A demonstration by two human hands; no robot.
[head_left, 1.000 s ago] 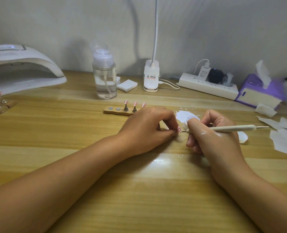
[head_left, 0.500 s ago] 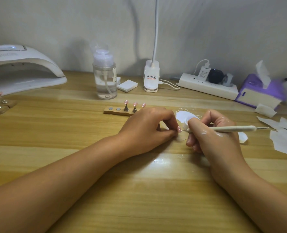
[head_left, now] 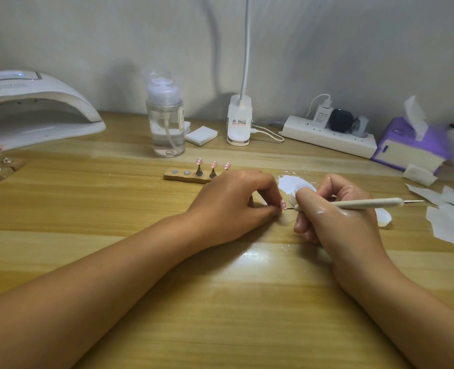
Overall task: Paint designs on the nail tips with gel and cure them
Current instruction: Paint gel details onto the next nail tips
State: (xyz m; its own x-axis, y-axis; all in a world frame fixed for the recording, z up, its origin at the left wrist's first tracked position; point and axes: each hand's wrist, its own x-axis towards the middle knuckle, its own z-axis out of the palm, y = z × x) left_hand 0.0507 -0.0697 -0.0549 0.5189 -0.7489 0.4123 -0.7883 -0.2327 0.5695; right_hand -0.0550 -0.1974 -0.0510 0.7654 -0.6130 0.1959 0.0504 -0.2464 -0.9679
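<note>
Near the tabletop's middle, left hand (head_left: 236, 201) pinches the light, slippery nail tip (head_left: 283, 204) by its stand; right hand (head_left: 335, 209) grips the dotting pen (head_left: 366, 203).

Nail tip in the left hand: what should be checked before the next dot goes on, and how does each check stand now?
1. Nail tip pinched in the left hand: ok.
2. Dotting tool gripped by the right hand, point at the nail tip: ok.
3. Gel on the tool's point: cannot tell, too small.
4. White gel patch beside the right hand for reloading: ok.
5. Free spot on the wooden holder: ok, two magnets bare.
6. Curing lamp switched on: cannot tell.
</note>
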